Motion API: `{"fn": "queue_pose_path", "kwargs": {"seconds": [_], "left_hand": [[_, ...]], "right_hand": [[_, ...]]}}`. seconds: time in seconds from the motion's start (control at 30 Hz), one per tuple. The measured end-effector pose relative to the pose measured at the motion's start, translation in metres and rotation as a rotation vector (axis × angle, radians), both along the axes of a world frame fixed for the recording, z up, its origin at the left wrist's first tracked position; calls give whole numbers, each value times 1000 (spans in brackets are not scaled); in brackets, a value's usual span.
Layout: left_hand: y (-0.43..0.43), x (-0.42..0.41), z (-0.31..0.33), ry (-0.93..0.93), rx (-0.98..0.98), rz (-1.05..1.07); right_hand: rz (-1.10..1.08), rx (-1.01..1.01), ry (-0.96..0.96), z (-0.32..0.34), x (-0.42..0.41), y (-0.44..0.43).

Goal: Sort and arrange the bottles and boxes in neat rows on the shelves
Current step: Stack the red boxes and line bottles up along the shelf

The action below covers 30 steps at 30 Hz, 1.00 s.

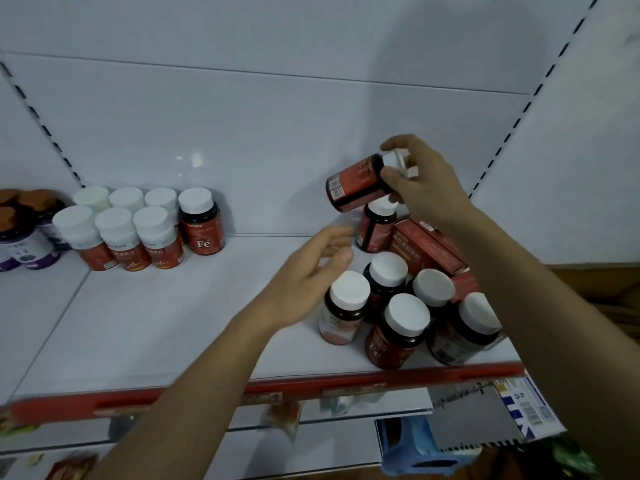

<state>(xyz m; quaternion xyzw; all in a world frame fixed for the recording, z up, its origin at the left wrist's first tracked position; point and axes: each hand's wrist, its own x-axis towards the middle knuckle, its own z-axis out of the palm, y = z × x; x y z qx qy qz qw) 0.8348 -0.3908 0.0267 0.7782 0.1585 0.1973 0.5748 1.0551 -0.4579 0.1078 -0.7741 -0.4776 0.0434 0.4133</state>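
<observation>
Right hand (pixel 420 188) grips tilted red bottle (pixel 355 181) by cap; left hand (pixel 311 275) open, empty.

The right hand (pixel 420 183) grips a tilted red bottle (pixel 356 183) by its cap above the shelf (pixel 173 323); the left hand (pixel 304 271) hovers open beside loose bottles (pixel 398 306).

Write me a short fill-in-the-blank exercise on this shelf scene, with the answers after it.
1. The right hand holds a red bottle by its white ____.
2. The left hand is open and holds ____.
3. The bottle marked Fe stands at the ____ end of its row.
4. The red box lies ____ the loose bottles.

Answers: cap; nothing; right; behind
</observation>
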Motion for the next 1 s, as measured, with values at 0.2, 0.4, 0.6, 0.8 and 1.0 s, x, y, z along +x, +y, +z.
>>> {"fn": "queue_pose_path", "kwargs": {"seconds": [0.2, 0.4, 0.6, 0.8, 1.0], "left_hand": [[0, 54, 50, 366, 294, -319], [1, 88, 35, 528, 624, -332], [32, 58, 36, 218, -104, 76], [48, 5, 23, -77, -250, 415], [76, -59, 4, -192, -172, 646]], "right_hand": [[-141, 198, 88, 9, -9, -38], [-262, 368, 251, 8, -4, -70], [-282, 422, 357, 5, -15, -89], [-150, 397, 525, -13, -50, -70], [107, 390, 591, -27, -92, -26]]}}
